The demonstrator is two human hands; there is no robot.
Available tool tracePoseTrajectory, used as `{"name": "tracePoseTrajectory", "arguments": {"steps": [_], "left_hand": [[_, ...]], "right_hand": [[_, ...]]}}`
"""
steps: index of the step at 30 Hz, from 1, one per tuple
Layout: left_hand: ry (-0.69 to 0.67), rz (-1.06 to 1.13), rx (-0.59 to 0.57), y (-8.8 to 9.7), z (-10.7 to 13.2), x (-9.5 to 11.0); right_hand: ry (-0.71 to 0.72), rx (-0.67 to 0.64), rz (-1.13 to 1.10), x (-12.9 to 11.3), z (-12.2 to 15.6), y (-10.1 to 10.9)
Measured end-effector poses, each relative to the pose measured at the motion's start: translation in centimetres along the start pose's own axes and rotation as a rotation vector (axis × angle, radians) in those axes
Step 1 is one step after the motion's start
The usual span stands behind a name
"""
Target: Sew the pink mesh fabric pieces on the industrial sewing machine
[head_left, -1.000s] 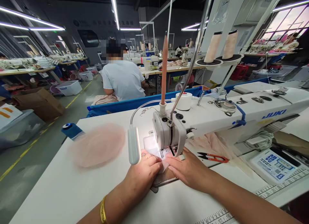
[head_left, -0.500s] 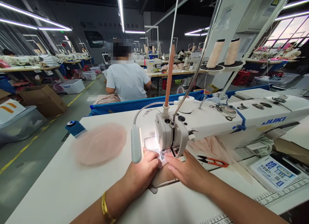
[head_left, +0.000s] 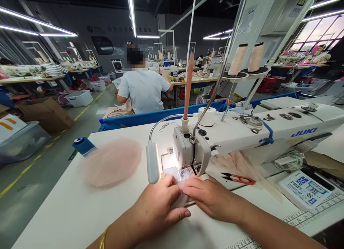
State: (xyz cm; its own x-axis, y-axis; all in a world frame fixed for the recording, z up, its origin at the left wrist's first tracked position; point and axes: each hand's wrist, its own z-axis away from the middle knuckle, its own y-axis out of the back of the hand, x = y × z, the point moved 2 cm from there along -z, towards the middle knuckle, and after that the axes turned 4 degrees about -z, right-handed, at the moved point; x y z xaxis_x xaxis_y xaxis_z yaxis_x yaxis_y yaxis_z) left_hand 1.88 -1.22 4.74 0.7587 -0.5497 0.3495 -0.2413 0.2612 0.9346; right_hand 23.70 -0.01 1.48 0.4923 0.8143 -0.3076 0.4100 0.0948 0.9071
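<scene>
A piece of sheer pale fabric (head_left: 183, 198) lies under the needle area of a white JUKI sewing machine (head_left: 242, 130). My left hand (head_left: 162, 200) is left of the presser foot, its fingers curled on the fabric and its thumb stretched out below them. From the other side, my right hand (head_left: 212, 199) pinches the same fabric close to the foot, its fingers together. The fabric between the hands is partly hidden by my fingers. A small lamp (head_left: 153, 163) on a bendy neck lights the needle plate (head_left: 168, 159).
A round pile of sheer pink pieces (head_left: 113, 163) and a blue thread spool (head_left: 83, 145) are on the left. Red-handled thread snips (head_left: 238, 178), pink fabric (head_left: 239, 159) and a white-and-blue box (head_left: 306, 188) lie right. A co-worker (head_left: 142, 87) sits ahead, behind a blue cloth edge (head_left: 161, 112).
Both hands have shifted slightly down, away from the needle. My left thumb has spread out, and the fabric is bunched up between my hands. The co-worker's right arm has moved outward.
</scene>
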Motion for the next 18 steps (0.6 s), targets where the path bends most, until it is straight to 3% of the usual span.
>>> {"name": "tracePoseTrajectory", "arguments": {"steps": [4, 7, 11, 14, 18], "left_hand": [[-0.007, 0.136, -0.069, 0.5, 0.2, 0.3], [-0.057, 0.180, -0.058, 0.2, 0.1, 0.3], [-0.171, 0.156, 0.111, -1.0, -0.1, -0.3], [-0.186, 0.051, 0.244, -1.9, -0.4, -0.8], [-0.267, -0.079, 0.374, -2.3, -0.7, -0.4]], "right_hand": [[-0.179, 0.031, 0.153, 2.1, 0.3, 0.5], [-0.135, 0.103, 0.154, 2.4, 0.7, 0.7], [0.006, 0.044, 0.051, 0.6, 0.7, 0.4], [0.020, -0.034, 0.028, -0.2, 0.5, 0.3], [0.029, -0.040, 0.045, -0.1, 0.5, 0.6]]}}
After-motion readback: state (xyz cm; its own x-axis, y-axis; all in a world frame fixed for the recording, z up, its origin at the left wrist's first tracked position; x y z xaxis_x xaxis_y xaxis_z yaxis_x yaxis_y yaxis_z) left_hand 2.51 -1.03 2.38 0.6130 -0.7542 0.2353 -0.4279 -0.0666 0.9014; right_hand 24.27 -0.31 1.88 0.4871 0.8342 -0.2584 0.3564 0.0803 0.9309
